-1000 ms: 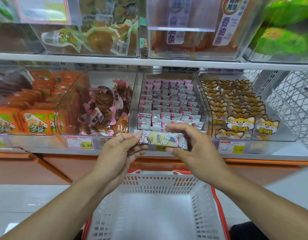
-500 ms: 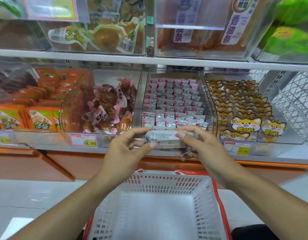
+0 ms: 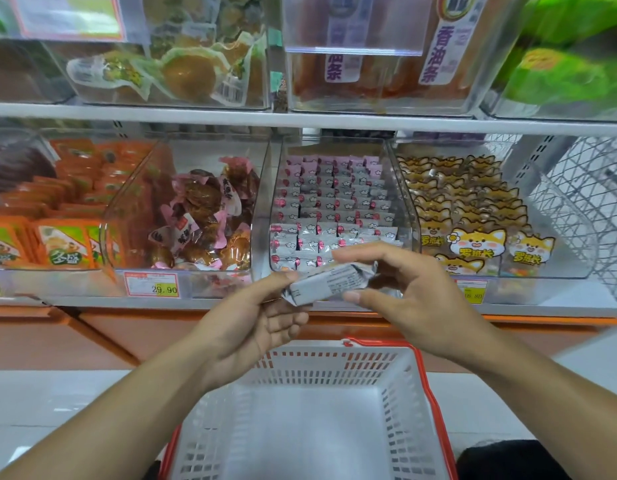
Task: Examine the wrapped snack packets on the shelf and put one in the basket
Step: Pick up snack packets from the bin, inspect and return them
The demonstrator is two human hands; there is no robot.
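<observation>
Both hands' fingers pinch the snack packet's ends.

The one camera is sitting on the person's head, looking forward and down. It is facing the shelf from close by, with the basket showing directly below.

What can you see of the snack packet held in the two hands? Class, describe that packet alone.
The snack packet is a small oblong bar in silvery-white crinkly wrapper, with crimped ends. The side facing the camera carries fine dark print, too small to read. It lies roughly level, tilted up slightly to the right, in front of the shelf edge and above the basket. The left hand pinches its left end; the right hand grips its right end.
</observation>
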